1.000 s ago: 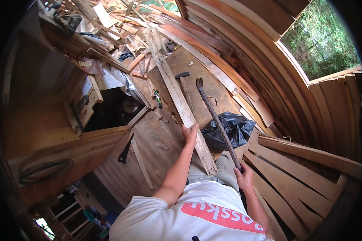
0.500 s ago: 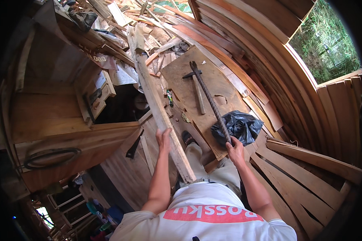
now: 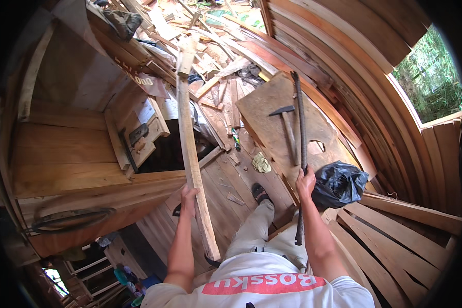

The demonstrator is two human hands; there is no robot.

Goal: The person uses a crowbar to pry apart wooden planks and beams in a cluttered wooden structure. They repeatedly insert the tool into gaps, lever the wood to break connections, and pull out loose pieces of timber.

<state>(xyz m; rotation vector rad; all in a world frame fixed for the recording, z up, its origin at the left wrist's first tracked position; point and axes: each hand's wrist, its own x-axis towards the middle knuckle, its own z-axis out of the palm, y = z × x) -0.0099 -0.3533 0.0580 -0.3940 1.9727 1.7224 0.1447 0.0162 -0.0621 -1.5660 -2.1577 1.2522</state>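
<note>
My left hand (image 3: 188,200) is closed around the lower part of a long pale wooden beam (image 3: 192,154), whose far end reaches up over the scrap wood. A dark crowbar (image 3: 303,123) with a ribbed shaft is gripped in my right hand (image 3: 306,183). Its far end extends over a worn plywood board (image 3: 259,110), and its near end hangs over my right thigh. On that board, just left of the crowbar, lies a hammer (image 3: 288,131) with a wooden handle. A crumpled black plastic bag (image 3: 339,185) rests beside my right hand.
Scrap wood (image 3: 215,56) is heaped at the far end. A wooden cabinet (image 3: 82,182) with a black coil (image 3: 72,219) stands on the left. Loose planks (image 3: 390,231) lie at the right, below a slatted wall with a window opening (image 3: 428,77). A yellowish crumpled scrap (image 3: 261,162) lies on the floorboards.
The beam has swung more upright, and my left hand has shifted left and lower. The crowbar has also turned more upright, with its lower end now showing below my right hand. The view has shifted.
</note>
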